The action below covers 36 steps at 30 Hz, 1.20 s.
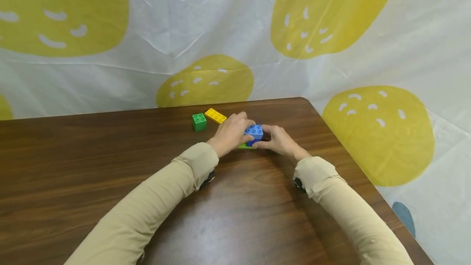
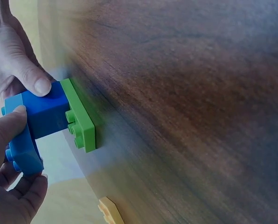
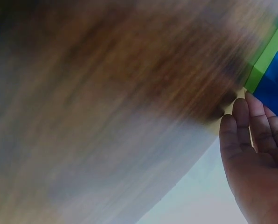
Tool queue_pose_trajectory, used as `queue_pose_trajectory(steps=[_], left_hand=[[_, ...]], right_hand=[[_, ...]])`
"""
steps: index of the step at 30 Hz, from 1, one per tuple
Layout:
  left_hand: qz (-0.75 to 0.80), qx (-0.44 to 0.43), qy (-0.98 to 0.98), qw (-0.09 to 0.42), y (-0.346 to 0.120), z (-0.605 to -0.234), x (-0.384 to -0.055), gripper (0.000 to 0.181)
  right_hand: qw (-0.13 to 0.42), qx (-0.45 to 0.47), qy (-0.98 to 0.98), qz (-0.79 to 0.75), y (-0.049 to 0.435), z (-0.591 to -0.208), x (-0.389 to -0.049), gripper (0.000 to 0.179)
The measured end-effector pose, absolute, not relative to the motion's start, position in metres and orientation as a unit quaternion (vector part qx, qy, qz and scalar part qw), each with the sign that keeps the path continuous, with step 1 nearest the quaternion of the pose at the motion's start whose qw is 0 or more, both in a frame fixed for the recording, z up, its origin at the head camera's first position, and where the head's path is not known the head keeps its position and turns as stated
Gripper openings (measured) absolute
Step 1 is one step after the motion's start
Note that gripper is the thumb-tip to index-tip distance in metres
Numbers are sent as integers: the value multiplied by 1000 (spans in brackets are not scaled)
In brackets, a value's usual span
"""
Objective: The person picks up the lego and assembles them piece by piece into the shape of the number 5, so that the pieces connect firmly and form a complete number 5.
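The light-green plate (image 2: pixel 86 125) lay on the table (image 1: pixel 110 146). On it stood the dark-blue block (image 2: pixel 48 112), clamped between the right hand's (image 1: pixel 281 141) thumb and fingers. Above that plate, the left hand (image 1: pixel 232 132) pinched the light-blue block (image 2: pixel 28 151) against the dark-blue one. The yellow plate (image 1: pixel 216 115) and green block (image 1: pixel 199 122) lay beyond it, leftward.

Left hand (image 1: pixel 232 131) bars blue bricks (image 1: pixel 255 133); table (image 1: pixel 99 150) left free.

table (image 1: pixel 235 216) (brown), lime brick (image 2: pixel 85 122), yellow brick (image 1: pixel 215 115), block (image 1: pixel 199 122)
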<state>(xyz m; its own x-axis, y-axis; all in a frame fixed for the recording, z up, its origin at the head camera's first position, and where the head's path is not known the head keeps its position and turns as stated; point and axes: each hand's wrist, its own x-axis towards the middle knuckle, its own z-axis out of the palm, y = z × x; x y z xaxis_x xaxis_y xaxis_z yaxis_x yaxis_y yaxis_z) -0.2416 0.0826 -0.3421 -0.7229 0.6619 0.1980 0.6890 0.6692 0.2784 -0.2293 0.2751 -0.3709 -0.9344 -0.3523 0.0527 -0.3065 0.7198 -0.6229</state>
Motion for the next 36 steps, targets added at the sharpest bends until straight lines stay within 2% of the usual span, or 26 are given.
queue_pose_trajectory(steps=[10,15,22,29,36], left_hand=[[-165,-362,-917,37,84,-344,-243,43],[-164,-362,-917,39,85,-344,-244,42],[-174,-369,-912,51,87,-345,-245,40],[-208,-354,-911,39,87,-350,-245,55],[-291,-329,-898,7,79,-357,-247,68]], right_hand=[[50,-166,923,-344,279,-370,-230,26],[58,-151,908,-386,282,-370,-228,33],[40,-146,897,-415,285,-369,-228,39],[29,-164,900,-404,287,-373,-229,32],[41,-174,902,-394,287,-370,-229,32]])
